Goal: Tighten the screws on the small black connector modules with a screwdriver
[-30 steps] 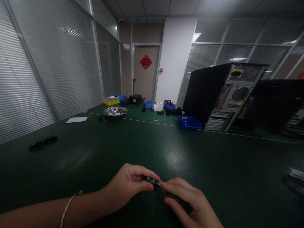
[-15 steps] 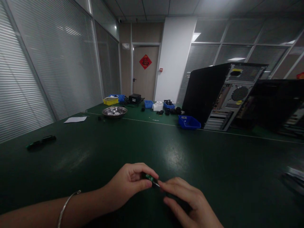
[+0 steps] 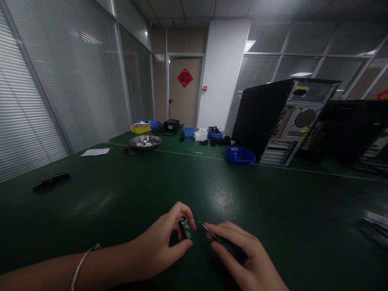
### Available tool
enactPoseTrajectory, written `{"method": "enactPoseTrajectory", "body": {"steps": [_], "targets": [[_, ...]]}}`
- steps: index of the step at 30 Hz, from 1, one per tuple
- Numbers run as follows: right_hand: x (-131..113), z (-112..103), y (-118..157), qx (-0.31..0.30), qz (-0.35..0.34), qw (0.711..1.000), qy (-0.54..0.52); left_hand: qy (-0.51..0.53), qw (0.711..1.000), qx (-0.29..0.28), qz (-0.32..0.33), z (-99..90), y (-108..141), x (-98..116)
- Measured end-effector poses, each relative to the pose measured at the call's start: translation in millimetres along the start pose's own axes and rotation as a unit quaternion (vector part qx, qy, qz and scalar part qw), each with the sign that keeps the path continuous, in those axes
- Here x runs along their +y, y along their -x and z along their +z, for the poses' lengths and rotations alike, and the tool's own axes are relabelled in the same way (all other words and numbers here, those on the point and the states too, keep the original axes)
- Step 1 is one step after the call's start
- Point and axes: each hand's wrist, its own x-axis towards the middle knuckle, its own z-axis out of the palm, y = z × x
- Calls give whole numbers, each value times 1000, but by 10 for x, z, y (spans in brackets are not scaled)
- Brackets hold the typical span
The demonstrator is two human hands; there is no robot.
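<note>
In the head view, my left hand [image 3: 163,246] curls around a small green circuit board [image 3: 186,229] with a dark body, gripping it between fingers and thumb. Facing it from the right, my right hand [image 3: 242,250] pinches a slim tool with a thin metal shaft [image 3: 207,230]. The tool's rear part is dark and mostly covered by the fingers, so its exact kind does not show. Its tip points up and left and stands a little apart from the board. Both hands are just above the green tabletop [image 3: 169,182].
Two dark green-edged parts [image 3: 51,182] lie at the left, near a paper sheet [image 3: 95,152]. Farther back are a metal bowl [image 3: 145,142], a blue bin [image 3: 241,155] and a computer tower [image 3: 281,121]. A blurred light-coloured item [image 3: 376,222] lies at the right edge.
The tool's tip has come away from the circuit board, leaving a gap. My left fingers have turned the board, so more of its green face shows.
</note>
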Motion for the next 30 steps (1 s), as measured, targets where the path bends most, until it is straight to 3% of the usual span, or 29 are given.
{"method": "enactPoseTrajectory", "body": {"steps": [14,23,30], "targets": [[-2,12,-14,6,-8,1000,-18,-120,986,-22,113,-6,-6,27],[-18,9,-21,-5,6,1000,2,-118,986,-46,112,-35,5,62],[-33,36,25,-41,53,993,97,-149,985,-37,73,-46,7,56]]}}
